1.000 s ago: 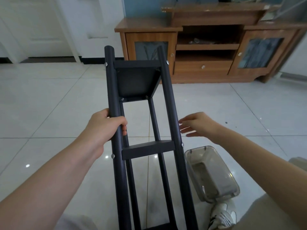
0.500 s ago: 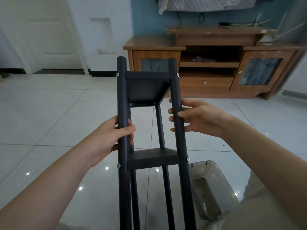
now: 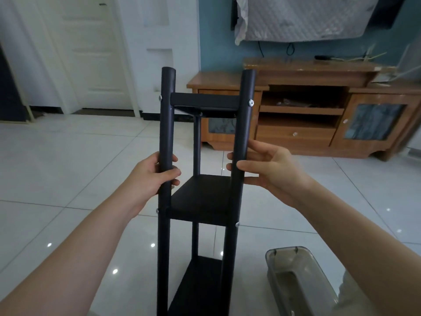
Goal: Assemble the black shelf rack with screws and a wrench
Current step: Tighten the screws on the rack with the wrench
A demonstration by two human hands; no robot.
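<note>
Nearest over the tiled floor (image 3: 68, 169), beside a clear plastic box (image 3: 296, 281), the black shelf rack (image 3: 200, 195) is held with its long axis upright. Its left post (image 3: 167, 124) is gripped by the left hand (image 3: 152, 176) and its right post (image 3: 245, 124) by the right hand (image 3: 271, 172), both level

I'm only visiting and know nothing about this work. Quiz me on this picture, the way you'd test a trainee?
1. True or false: the left hand and the right hand both grip the black shelf rack.
2. What lies on the floor to the right of the rack? A) a clear plastic box B) a wrench C) a paint can
3. Fill in: the rack shows ___ shelves.
Key: 1 true; 2 A; 3 three.
</note>
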